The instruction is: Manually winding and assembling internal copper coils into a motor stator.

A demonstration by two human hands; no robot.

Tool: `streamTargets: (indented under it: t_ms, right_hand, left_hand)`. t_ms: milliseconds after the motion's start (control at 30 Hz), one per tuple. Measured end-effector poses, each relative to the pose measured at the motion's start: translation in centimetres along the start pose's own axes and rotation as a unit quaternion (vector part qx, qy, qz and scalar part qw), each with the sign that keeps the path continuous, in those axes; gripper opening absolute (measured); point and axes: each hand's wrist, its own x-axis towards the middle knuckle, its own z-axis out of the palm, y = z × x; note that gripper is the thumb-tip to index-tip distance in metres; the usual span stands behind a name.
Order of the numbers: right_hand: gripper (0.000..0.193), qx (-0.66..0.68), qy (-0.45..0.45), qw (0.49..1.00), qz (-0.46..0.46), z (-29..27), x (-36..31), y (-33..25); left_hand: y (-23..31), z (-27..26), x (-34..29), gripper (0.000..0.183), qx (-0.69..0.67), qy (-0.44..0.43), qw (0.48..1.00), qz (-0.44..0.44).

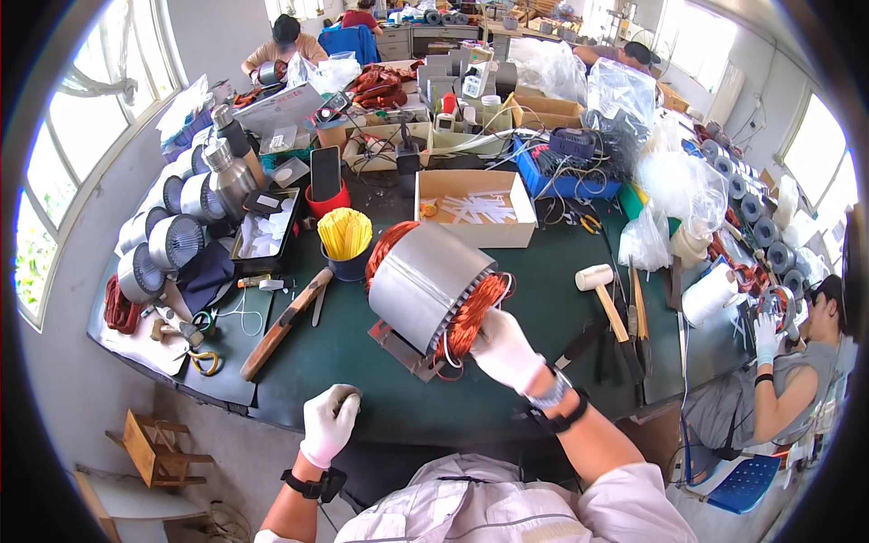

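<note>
A motor stator point(430, 282), a grey metal cylinder with copper windings bulging from both ends, stands tilted on the green tabletop in front of me. My right hand point(509, 348), in a white glove, is at its near right end, gripping the copper winding point(478, 317); some of its fingertips are hidden there. White leads loop out of that end. Partly under the stator is a dark reddish metal block or stand point(403, 351). My left hand point(330, 423), also gloved, is curled closed near the table's front edge, apart from the stator. Whatever its fingers may hold is hidden.
Right of the stator lie a white-headed mallet point(602, 294) and dark long tools. Leftward are a wooden stick point(288, 324), a cup of yellow strips point(345, 237), scissors point(206, 362) and several stators point(176, 242). Behind stands a cardboard tray point(493, 237). A co-worker point(787, 380) sits at right.
</note>
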Motion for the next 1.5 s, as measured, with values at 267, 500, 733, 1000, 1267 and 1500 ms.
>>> streamTargets:
  t_ms: [267,500,733,1000,1267,1500]
  right_hand:
    - [0.021,-0.079,0.059,0.995,-0.017,0.7,0.2,1.3]
    - [0.044,-0.153,0.106,0.975,-0.119,-1.9,-4.0,-1.7]
    - [0.02,-0.405,0.026,0.913,0.046,-8.6,-12.7,3.3]
    - [0.037,-0.523,0.092,0.836,0.14,-13.2,-6.3,6.7]
    - [0.02,-0.422,-0.078,0.889,0.156,-5.2,-8.5,1.7]
    - [0.027,-0.321,-0.018,0.935,0.151,-2.9,-8.2,3.2]
  left_hand:
    - [6.9,0.0,6.6,0.032,0.184,-0.145,0.921,0.31]
    - [4.5,3.5,11.8,0.045,0.239,-0.251,0.848,0.402]
    - [7.1,5.3,11.6,0.044,0.139,-0.254,0.902,0.319]
    - [10.3,5.9,5.7,0.038,0.16,-0.248,0.922,0.251]
    - [-2.2,-9.0,-14.2,0.012,0.209,-0.089,0.935,-0.272]
    - [-14.3,-2.4,-34.4,0.059,0.198,-0.215,0.866,-0.405]
